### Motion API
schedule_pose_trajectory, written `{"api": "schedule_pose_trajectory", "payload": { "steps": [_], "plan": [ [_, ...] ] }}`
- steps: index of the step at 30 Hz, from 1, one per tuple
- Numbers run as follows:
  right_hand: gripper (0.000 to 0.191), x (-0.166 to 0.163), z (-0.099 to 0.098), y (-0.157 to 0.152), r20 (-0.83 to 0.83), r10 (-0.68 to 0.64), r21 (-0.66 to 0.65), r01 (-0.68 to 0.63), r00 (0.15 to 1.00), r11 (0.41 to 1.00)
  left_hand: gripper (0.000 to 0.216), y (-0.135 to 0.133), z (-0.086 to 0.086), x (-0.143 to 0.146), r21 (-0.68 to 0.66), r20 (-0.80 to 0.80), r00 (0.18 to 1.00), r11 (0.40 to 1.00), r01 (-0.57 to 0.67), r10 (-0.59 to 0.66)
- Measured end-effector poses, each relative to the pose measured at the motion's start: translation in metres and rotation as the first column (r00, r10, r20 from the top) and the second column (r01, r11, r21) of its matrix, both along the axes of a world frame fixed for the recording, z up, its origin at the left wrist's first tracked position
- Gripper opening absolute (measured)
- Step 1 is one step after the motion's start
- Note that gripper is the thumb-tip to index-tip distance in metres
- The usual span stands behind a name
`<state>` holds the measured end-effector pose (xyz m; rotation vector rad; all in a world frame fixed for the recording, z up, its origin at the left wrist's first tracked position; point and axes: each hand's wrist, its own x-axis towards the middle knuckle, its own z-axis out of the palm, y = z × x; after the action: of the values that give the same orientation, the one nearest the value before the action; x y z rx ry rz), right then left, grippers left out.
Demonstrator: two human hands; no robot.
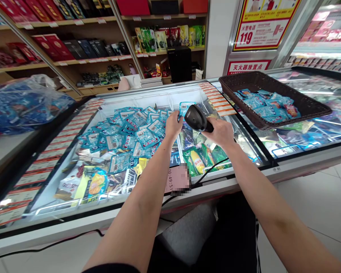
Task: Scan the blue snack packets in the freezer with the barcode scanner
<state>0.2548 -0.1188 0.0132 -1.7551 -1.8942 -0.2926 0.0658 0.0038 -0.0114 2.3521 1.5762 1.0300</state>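
Note:
My left hand [173, 124] pinches a small blue packet [185, 107] and holds it up over the glass lid of a chest freezer [108, 212]. My right hand [220, 132] grips a black handheld barcode scanner [197, 118], its head right beside the packet. A black cable [207, 171] runs from the scanner down over the freezer's front edge. A spread of several similar blue packets [125, 136] lies on the glass to the left of my hands.
A dark wicker basket [315, 108] with more blue packets sits on the freezer to the right. A clear plastic bag of blue packets [22, 104] lies at the far left. Shelves of boxed goods [82, 45] stand behind. Tiled floor [315, 197] shows at the right.

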Motion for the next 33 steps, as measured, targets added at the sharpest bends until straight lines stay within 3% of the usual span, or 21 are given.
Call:
{"api": "schedule_pose_trajectory", "payload": {
  "steps": [9, 21, 33],
  "plan": [
    [0.043, 0.0005, -0.0015, 0.0003, 0.009, -0.004, 0.016, 0.003, 1.0, 1.0, 0.011, -0.0009, 0.0005, 0.0, -0.011, -0.008, 1.0, 1.0, -0.004, 0.004],
    [0.039, 0.004, -0.0087, 0.0059, 0.015, 0.045, 0.134, -0.046, 0.999, 0.99, 0.012, 0.0002, -0.0001, 0.0004, 0.02, 0.007, 1.0, 1.0, 0.002, -0.003],
    [0.039, 0.0037, -0.0081, 0.0054, 0.018, 0.036, 0.114, -0.037, 0.999, 0.993, 0.012, 0.0016, -0.0022, 0.0008, 0.03, 0.0, 1.0, 1.0, -0.002, 0.002]
  ]
}}
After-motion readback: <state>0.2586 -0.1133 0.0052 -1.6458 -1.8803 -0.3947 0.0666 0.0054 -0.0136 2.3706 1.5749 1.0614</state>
